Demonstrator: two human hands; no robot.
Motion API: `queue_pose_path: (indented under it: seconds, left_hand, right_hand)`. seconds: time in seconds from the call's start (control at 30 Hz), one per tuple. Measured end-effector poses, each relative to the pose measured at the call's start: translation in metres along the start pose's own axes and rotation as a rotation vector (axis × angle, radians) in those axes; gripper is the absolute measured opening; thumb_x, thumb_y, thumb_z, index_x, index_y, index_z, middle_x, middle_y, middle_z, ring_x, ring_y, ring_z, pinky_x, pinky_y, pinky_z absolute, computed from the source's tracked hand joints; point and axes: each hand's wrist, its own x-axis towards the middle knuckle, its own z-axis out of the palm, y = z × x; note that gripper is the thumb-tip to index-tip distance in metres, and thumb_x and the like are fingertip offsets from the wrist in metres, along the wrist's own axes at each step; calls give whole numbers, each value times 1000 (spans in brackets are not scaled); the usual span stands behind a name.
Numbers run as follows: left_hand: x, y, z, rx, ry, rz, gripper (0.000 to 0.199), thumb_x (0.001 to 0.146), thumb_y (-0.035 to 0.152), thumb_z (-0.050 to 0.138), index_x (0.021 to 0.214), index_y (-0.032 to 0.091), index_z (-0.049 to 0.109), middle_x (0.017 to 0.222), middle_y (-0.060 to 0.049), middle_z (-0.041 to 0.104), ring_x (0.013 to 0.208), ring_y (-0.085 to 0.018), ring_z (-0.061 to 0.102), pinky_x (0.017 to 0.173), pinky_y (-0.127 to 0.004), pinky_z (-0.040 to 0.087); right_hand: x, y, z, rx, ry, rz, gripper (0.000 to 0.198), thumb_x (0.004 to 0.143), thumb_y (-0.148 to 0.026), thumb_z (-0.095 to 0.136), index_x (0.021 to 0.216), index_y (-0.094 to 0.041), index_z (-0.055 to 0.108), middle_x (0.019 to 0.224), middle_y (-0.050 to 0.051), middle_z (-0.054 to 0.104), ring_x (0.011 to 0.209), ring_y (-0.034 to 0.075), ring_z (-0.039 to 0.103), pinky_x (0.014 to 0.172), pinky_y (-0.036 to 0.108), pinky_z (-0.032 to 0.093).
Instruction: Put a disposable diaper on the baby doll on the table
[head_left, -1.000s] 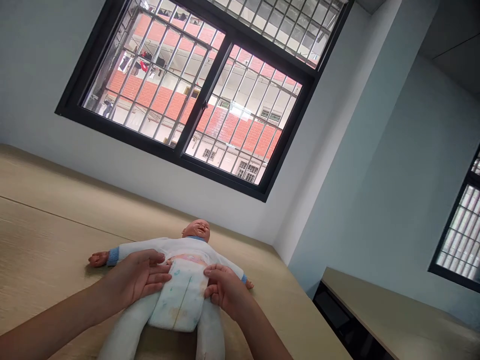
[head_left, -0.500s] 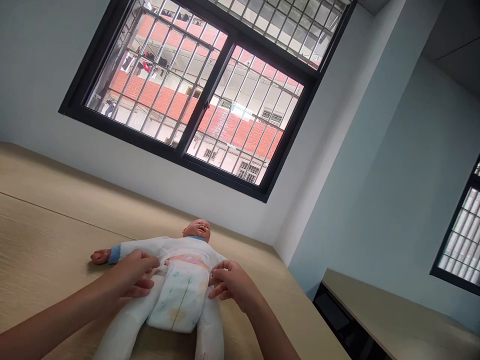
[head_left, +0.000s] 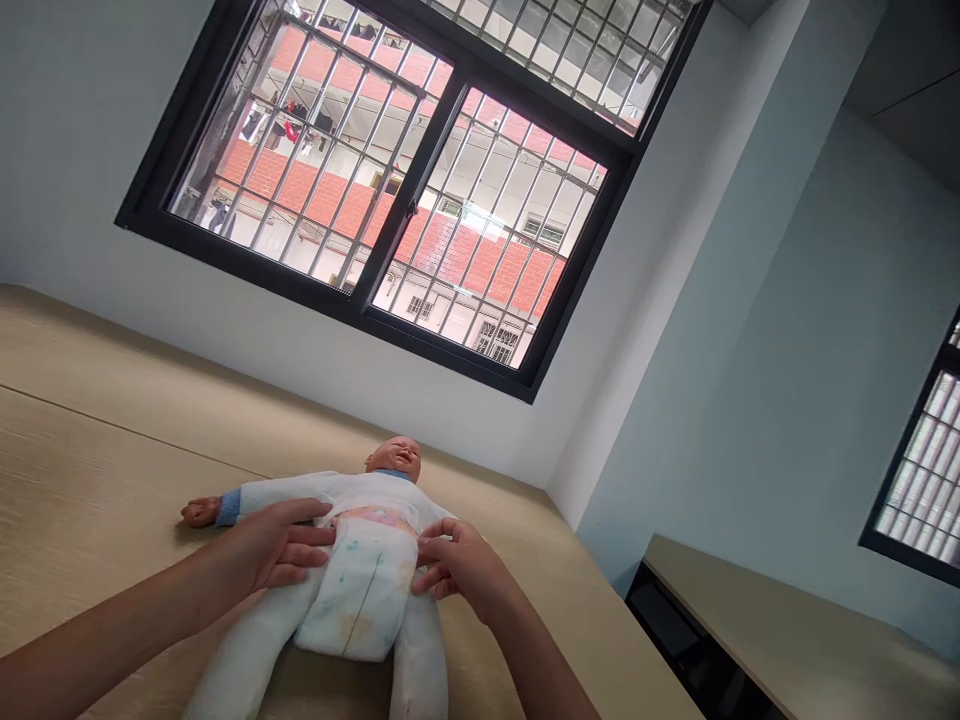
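A baby doll [head_left: 394, 457] lies on its back, its head away from me, in a white top with blue cuffs and collar. A white diaper [head_left: 360, 590] with green prints and a centre line covers its front, between white-clad legs. My left hand [head_left: 289, 545] is at the diaper's left edge, fingers stretched out and apart, the tips by the doll's waist. At the right edge, my right hand [head_left: 457, 565] has its thumb and forefinger closed on the diaper's side, the other fingers curled. A strip of the doll's belly shows above the diaper.
The doll lies on a light wooden table [head_left: 112, 440] that meets the wall at the back. A dark-framed, barred window [head_left: 412, 210] is above. At the right stands a second wooden-topped cabinet [head_left: 757, 610] with a dark front; another window [head_left: 926, 450] is at the far right.
My left hand has shifted right to the diaper's edge, its fingers straightening. My right hand has moved slightly left, closer in on the diaper's side. The doll stays in place.
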Motion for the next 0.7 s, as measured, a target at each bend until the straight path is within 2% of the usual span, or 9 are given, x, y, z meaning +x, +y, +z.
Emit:
queue_pose_path:
  seconds: [0.1,0.27,0.43,0.5,0.6,0.7]
  left_hand:
    - [-9,8,7,-171,-36,-46,33,90,30,77,112,16,57,90,-11,74,58,-16,71,48,-23,60]
    - [-16,7,15,-396,-105,11,17,98,17,64,113,14,56,85,-9,71,55,-14,68,54,-24,64]
    - [-14,5,13,-401,-218,6,27,102,27,60,124,12,57,91,-11,72,63,-18,72,56,-27,65]
    - [-12,6,11,-361,-221,-6,30,102,31,61,125,12,57,90,-9,72,63,-19,74,54,-28,65]
    - [-8,6,8,-225,-111,-20,30,96,29,71,120,13,60,90,-6,73,59,-17,73,52,-25,64]
    - [-3,4,3,-78,-32,-47,32,90,27,79,113,11,65,97,-8,76,57,-13,71,50,-22,62]
  right_hand:
    - [4,4,1,61,5,-3,16,86,-21,68,98,-16,59,82,0,70,58,11,72,46,18,38]
    - [15,15,5,353,-42,43,23,80,-23,74,95,-17,58,69,-2,63,57,12,70,42,16,33]
    - [22,21,12,601,-89,67,24,79,-19,75,97,-16,58,73,0,65,52,8,63,39,13,24]
    - [22,21,11,585,-93,69,25,80,-20,74,99,-16,58,74,2,66,51,8,63,39,14,21]
    - [21,19,3,392,-31,51,28,79,-22,74,100,-16,57,75,3,69,53,13,68,41,16,23]
    - [18,17,-6,225,33,22,31,78,-27,74,100,-16,56,86,9,76,56,15,71,43,18,24]
